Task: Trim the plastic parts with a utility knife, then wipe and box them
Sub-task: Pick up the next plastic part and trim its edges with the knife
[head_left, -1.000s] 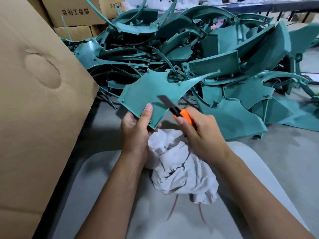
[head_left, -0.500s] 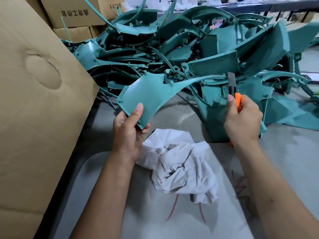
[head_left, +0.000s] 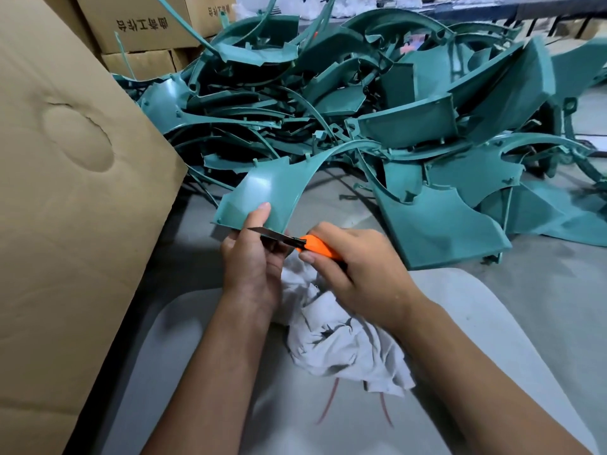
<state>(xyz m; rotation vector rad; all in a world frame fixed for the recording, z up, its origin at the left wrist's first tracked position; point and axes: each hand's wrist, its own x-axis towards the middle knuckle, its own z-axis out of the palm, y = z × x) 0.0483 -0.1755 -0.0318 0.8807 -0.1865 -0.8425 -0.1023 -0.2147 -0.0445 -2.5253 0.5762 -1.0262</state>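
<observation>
My left hand [head_left: 253,257] grips a curved teal plastic part [head_left: 272,188] by its lower edge, thumb on its face. My right hand [head_left: 358,274] grips an orange utility knife [head_left: 315,246]. Its dark blade points left and lies along the part's bottom edge, just above my left fingers. A crumpled white cloth [head_left: 338,339] lies on my lap below both hands.
A big heap of teal plastic parts [head_left: 377,119] covers the grey floor ahead. A large cardboard box flap [head_left: 72,208] stands at the left. More cartons [head_left: 141,27] are stacked at the back left. Grey floor [head_left: 558,290] shows at the right.
My right hand has come back from the right with the knife and laid the blade against the part's lower edge. My left hand has turned the part slightly.
</observation>
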